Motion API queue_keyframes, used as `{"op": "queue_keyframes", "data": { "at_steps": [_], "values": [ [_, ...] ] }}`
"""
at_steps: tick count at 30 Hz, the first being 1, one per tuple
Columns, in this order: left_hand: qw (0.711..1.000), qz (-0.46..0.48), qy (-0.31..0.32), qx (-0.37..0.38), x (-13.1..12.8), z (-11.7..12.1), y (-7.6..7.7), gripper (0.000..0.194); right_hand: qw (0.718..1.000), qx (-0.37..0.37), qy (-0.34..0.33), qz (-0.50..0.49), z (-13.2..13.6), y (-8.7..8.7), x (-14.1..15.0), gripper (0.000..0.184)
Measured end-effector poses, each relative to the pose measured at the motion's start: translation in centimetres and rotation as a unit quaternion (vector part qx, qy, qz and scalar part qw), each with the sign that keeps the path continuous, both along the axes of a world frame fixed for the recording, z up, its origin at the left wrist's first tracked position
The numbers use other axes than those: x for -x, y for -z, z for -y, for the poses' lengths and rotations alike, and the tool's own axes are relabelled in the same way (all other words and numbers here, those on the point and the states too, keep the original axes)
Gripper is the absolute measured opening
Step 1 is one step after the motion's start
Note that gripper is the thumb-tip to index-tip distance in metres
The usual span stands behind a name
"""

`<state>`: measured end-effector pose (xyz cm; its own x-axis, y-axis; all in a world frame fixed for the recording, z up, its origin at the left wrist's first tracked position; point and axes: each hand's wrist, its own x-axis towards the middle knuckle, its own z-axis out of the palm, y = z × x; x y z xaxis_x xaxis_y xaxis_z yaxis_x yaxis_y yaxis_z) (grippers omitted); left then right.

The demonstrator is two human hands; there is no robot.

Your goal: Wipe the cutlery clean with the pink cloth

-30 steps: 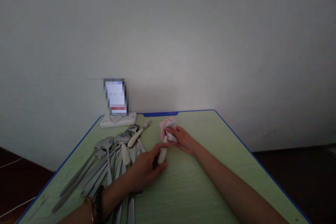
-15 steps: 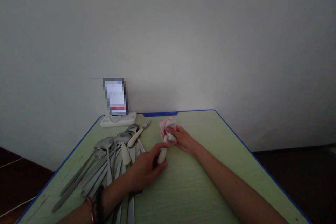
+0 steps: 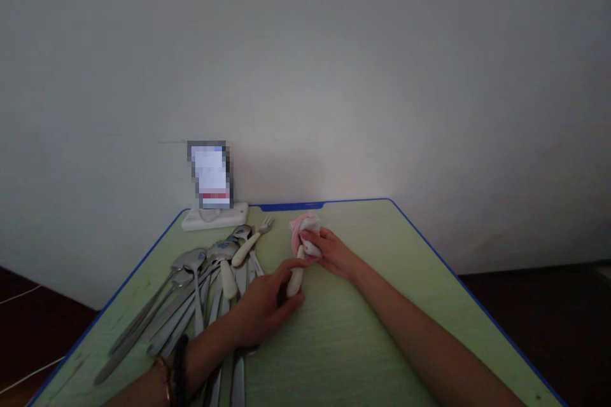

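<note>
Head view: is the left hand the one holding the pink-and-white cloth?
No, the right hand grips the pink-and-white cloth, while the left hand holds a pale handle.

You look to be in a room at home. Your green table point(image 3: 344, 350) stands by a plain wall point(image 3: 334, 63) over dark floor point(image 3: 548, 311), with household cutlery point(image 3: 195, 261) spread on top.

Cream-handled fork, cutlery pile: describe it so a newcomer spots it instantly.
On the blue-edged green table, find the cutlery pile left of the pink-and-white cloth. At the pile's far end lies the cream-handled fork, head toward the wall. Unlike the spoons beside it, it ends in separate tines.
</note>
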<state>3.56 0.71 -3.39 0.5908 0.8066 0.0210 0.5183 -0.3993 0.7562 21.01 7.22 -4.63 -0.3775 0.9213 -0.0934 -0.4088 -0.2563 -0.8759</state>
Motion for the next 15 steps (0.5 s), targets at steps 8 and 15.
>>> {"op": "queue_keyframes", "data": {
  "at_steps": [8,15],
  "values": [
    [1.000,0.000,0.001,0.002,-0.03,-0.01,-0.10,0.044,1.000,0.003,-0.009,0.012,0.01,0.00,-0.41,0.015],
    [1.000,0.008,-0.004,0.008,-0.02,-0.03,-0.07,0.041,1.000,-0.006,-0.003,-0.009,0.13,-0.18,-0.26,0.030]
  ]
}}
